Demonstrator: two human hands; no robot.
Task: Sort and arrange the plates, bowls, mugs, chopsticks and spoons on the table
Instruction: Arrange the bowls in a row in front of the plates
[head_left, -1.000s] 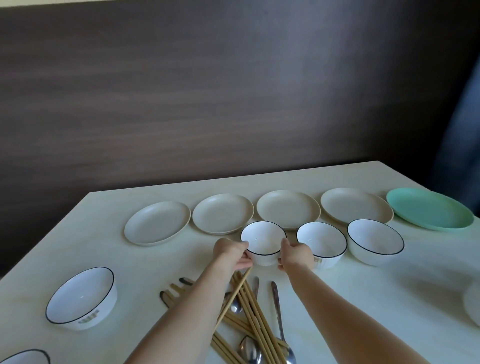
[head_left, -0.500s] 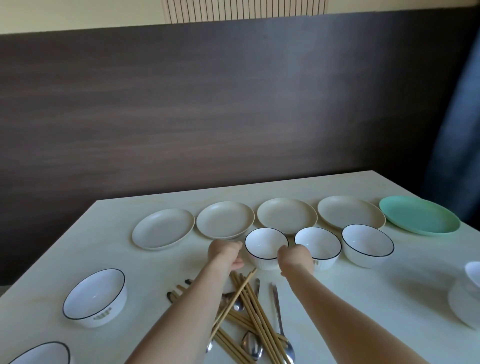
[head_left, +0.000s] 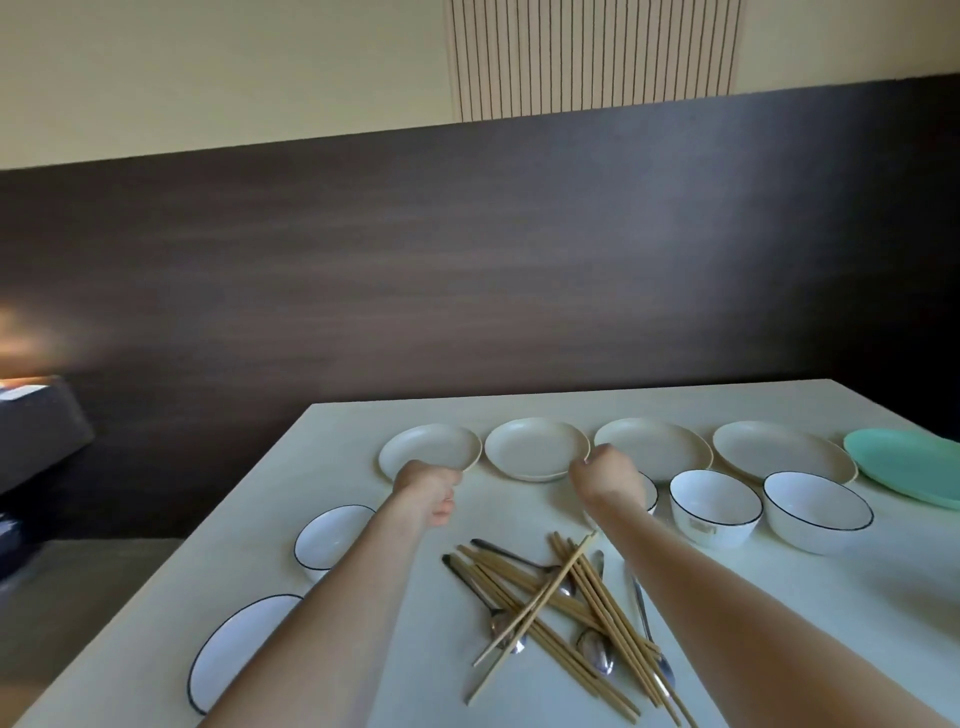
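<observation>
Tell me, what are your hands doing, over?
Left hand and right hand curled, holding nothing. Third white bowl behind right hand. Loose wooden chopsticks, metal spoons unsorted.

A row of plates (head_left: 535, 448) lines the far side of the table (head_left: 332, 467), with bowls (head_left: 714, 506) just before them on the right. A heap of chopsticks (head_left: 582, 613) and spoons (head_left: 597, 657) fills the near middle. Two bowls (head_left: 330, 535) crowd the left edge. Bare tabletop lies between heap and plates, and at near right.
</observation>
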